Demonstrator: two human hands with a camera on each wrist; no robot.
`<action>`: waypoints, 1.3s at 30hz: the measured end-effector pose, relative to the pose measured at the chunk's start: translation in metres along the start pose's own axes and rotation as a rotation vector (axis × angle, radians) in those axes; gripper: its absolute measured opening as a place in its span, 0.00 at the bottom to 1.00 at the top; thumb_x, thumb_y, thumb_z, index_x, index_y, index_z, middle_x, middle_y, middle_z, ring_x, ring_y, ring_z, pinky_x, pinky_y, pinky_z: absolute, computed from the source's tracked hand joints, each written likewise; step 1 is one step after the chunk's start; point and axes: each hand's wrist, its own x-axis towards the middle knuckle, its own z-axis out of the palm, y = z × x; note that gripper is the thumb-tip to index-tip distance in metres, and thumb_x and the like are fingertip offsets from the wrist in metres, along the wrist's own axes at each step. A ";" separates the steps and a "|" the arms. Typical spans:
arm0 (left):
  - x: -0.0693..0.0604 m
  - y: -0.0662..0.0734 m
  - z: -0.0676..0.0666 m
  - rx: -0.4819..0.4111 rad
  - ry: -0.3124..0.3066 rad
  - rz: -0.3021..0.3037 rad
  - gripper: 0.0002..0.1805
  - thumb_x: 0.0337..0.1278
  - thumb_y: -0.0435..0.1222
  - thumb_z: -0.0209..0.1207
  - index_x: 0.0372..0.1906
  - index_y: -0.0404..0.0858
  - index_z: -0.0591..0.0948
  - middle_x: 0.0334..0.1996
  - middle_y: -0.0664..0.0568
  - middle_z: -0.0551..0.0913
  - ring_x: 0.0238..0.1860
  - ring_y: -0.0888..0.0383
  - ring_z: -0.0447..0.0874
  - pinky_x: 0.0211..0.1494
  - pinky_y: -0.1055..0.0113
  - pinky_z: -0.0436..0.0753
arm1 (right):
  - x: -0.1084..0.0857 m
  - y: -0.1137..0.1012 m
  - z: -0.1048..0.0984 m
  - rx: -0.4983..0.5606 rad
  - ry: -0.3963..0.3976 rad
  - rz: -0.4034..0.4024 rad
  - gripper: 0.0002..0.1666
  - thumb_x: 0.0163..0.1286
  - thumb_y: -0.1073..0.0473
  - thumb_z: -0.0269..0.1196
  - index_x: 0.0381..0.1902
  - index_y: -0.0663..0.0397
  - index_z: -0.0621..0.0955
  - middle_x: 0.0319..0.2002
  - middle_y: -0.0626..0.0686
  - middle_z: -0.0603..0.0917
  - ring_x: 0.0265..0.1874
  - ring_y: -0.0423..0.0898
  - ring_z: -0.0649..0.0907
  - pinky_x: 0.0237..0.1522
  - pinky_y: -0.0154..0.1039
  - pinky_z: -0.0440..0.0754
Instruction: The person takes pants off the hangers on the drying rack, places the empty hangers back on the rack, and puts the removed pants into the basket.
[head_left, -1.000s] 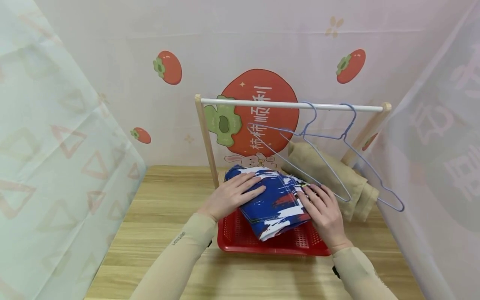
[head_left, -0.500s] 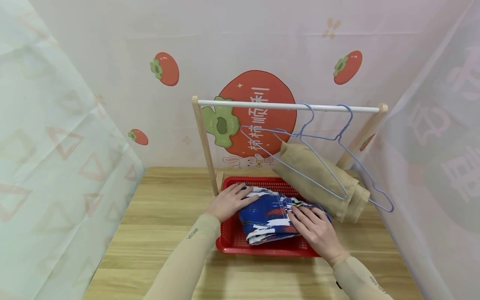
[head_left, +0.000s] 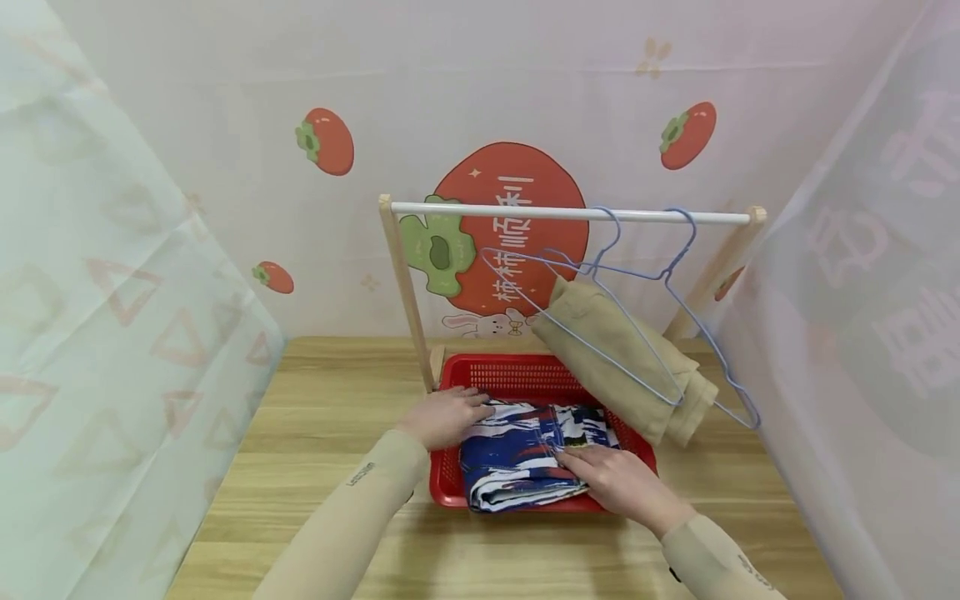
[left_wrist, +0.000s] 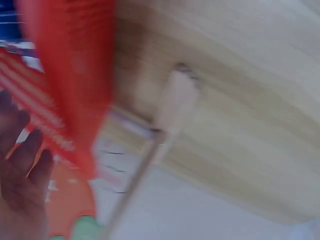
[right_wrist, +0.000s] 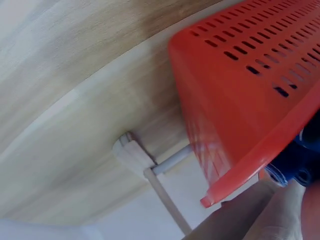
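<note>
A folded garment (head_left: 510,458) with a blue, white and red pattern lies in the red plastic basket (head_left: 525,367). My left hand (head_left: 442,417) is at the garment's back left corner, above the basket's left rim. In the left wrist view its fingers (left_wrist: 30,160) are relaxed beside the basket and hold nothing. The right hand (head_left: 622,483) rests its extended fingers on the garment's right front part. Behind it, a folded khaki garment (head_left: 622,358) lies slantwise over the basket's right side; whether a hanger bears it, I cannot tell.
A wooden rack with a white rail (head_left: 487,211) stands over the basket. Two blue wire hangers hang from the rail's right half, one hanger (head_left: 637,333) in front of the khaki garment. Printed cloth walls (head_left: 360,67) enclose the wooden table (head_left: 322,400).
The patterned garment has gone down into the basket and now lies flatter, nearer its front edge. Both hands have come down with it, the left drawing back toward the rim.
</note>
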 end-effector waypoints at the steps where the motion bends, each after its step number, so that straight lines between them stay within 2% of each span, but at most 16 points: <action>1: 0.000 0.006 -0.006 -0.039 -0.022 0.002 0.22 0.72 0.48 0.59 0.66 0.49 0.81 0.64 0.52 0.82 0.67 0.49 0.78 0.71 0.51 0.76 | 0.000 -0.001 0.000 0.012 -0.042 0.030 0.20 0.71 0.63 0.65 0.61 0.53 0.82 0.51 0.53 0.89 0.45 0.48 0.90 0.41 0.44 0.90; 2: -0.001 0.012 -0.013 -0.089 -0.050 0.001 0.23 0.73 0.51 0.58 0.67 0.51 0.81 0.64 0.54 0.82 0.66 0.52 0.79 0.69 0.52 0.77 | 0.000 -0.002 0.000 0.025 -0.084 0.060 0.25 0.66 0.63 0.69 0.62 0.53 0.81 0.51 0.52 0.89 0.45 0.48 0.90 0.41 0.44 0.90; 5: -0.004 0.031 -0.029 -0.222 -0.138 0.017 0.27 0.71 0.61 0.53 0.66 0.56 0.81 0.62 0.61 0.83 0.64 0.58 0.81 0.66 0.55 0.80 | 0.002 -0.004 0.001 0.047 -0.200 0.136 0.29 0.67 0.55 0.70 0.65 0.52 0.79 0.53 0.52 0.89 0.45 0.48 0.90 0.39 0.45 0.89; 7: -0.006 0.041 -0.032 -0.281 -0.185 0.031 0.31 0.66 0.66 0.54 0.66 0.58 0.81 0.60 0.62 0.84 0.61 0.60 0.83 0.63 0.56 0.82 | 0.003 -0.004 0.002 0.059 -0.266 0.173 0.30 0.69 0.49 0.69 0.66 0.51 0.77 0.53 0.53 0.89 0.43 0.48 0.90 0.37 0.46 0.89; 9: -0.009 0.048 -0.032 -0.301 -0.215 0.049 0.32 0.63 0.67 0.57 0.67 0.58 0.80 0.58 0.62 0.85 0.57 0.62 0.84 0.62 0.57 0.83 | 0.005 -0.005 0.002 0.068 -0.318 0.208 0.31 0.71 0.45 0.66 0.66 0.51 0.77 0.53 0.54 0.89 0.40 0.49 0.90 0.35 0.47 0.89; 12: -0.012 0.052 -0.028 -0.273 -0.240 0.050 0.30 0.65 0.62 0.60 0.69 0.59 0.79 0.55 0.60 0.86 0.48 0.64 0.86 0.60 0.58 0.84 | 0.007 -0.005 0.001 0.103 -0.377 0.268 0.32 0.73 0.41 0.63 0.67 0.51 0.76 0.52 0.56 0.89 0.39 0.51 0.90 0.35 0.49 0.89; 16: -0.015 0.052 -0.023 -0.210 -0.237 0.068 0.23 0.70 0.53 0.60 0.67 0.61 0.80 0.48 0.63 0.88 0.40 0.65 0.84 0.55 0.62 0.86 | 0.011 -0.006 -0.002 0.211 -0.466 0.346 0.37 0.76 0.35 0.56 0.72 0.50 0.73 0.56 0.59 0.87 0.46 0.55 0.89 0.42 0.53 0.88; 19: -0.015 0.053 -0.018 -0.137 -0.198 0.109 0.20 0.70 0.50 0.61 0.65 0.63 0.81 0.47 0.66 0.88 0.39 0.67 0.85 0.52 0.65 0.87 | 0.014 -0.005 -0.005 0.320 -0.544 0.411 0.37 0.78 0.33 0.51 0.75 0.46 0.71 0.62 0.58 0.83 0.55 0.57 0.86 0.52 0.56 0.86; 22: -0.014 0.053 -0.013 -0.055 -0.159 0.141 0.21 0.69 0.46 0.62 0.64 0.64 0.81 0.49 0.68 0.88 0.42 0.68 0.87 0.52 0.66 0.87 | 0.017 -0.005 -0.006 0.420 -0.602 0.457 0.35 0.80 0.35 0.49 0.76 0.44 0.69 0.67 0.56 0.79 0.63 0.58 0.81 0.61 0.59 0.80; 27: -0.012 0.052 -0.002 0.010 -0.157 0.160 0.25 0.71 0.38 0.60 0.67 0.64 0.79 0.54 0.68 0.86 0.47 0.70 0.88 0.56 0.66 0.85 | 0.023 -0.004 -0.005 0.504 -0.695 0.495 0.31 0.81 0.42 0.52 0.76 0.44 0.71 0.72 0.53 0.75 0.70 0.59 0.74 0.69 0.62 0.71; 31: -0.010 0.051 0.004 0.010 -0.217 0.122 0.28 0.72 0.37 0.60 0.70 0.67 0.75 0.58 0.67 0.85 0.46 0.66 0.88 0.56 0.63 0.86 | 0.029 -0.001 -0.005 0.554 -0.749 0.526 0.27 0.80 0.45 0.55 0.72 0.44 0.76 0.71 0.53 0.75 0.72 0.57 0.72 0.72 0.60 0.68; 37: -0.005 0.056 -0.001 -0.080 -0.371 -0.011 0.29 0.72 0.39 0.60 0.68 0.74 0.74 0.40 0.63 0.88 0.35 0.61 0.80 0.54 0.60 0.86 | 0.034 0.003 -0.008 0.600 -0.774 0.553 0.23 0.77 0.48 0.59 0.67 0.41 0.81 0.68 0.51 0.79 0.69 0.54 0.76 0.71 0.58 0.70; 39: -0.005 0.058 -0.003 -0.103 -0.399 -0.038 0.27 0.73 0.40 0.58 0.68 0.75 0.74 0.39 0.61 0.88 0.35 0.60 0.79 0.55 0.59 0.86 | 0.035 0.003 -0.009 0.590 -0.781 0.571 0.22 0.77 0.48 0.60 0.65 0.40 0.83 0.67 0.51 0.80 0.67 0.53 0.77 0.71 0.58 0.72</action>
